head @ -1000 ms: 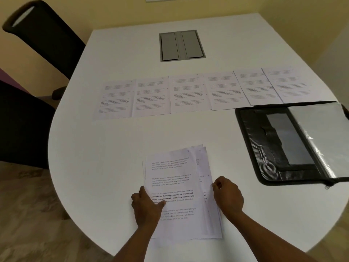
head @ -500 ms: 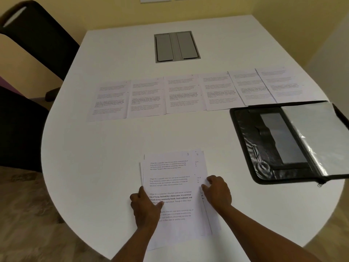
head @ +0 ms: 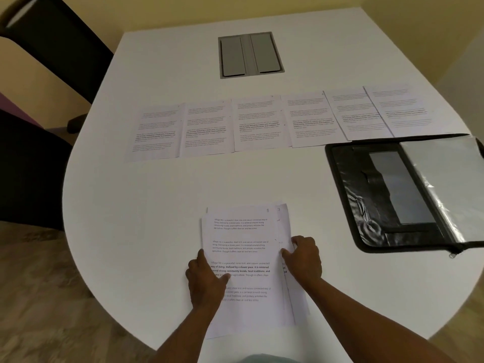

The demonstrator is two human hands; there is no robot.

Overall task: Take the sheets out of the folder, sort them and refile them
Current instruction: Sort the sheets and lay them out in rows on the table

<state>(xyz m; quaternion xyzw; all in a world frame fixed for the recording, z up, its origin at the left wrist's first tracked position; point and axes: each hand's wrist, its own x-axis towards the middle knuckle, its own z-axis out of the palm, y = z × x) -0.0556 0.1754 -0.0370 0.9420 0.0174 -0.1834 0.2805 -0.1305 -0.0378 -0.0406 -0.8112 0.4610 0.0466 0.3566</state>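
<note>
Here, left hand point(head: 207, 279) flat on stack point(head: 243, 258), pinning; right hand point(head: 302, 258) curled at stack's right edge, fingering sheets beneath. Risk: several sheets lifting together, missorting. Folder point(head: 366, 195) lying open, far right of hands.

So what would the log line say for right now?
left hand: rests on stack of white printed sheets | right hand: fingers at stack's right edge | open black zip folder: right | six sheets: row behind
</note>
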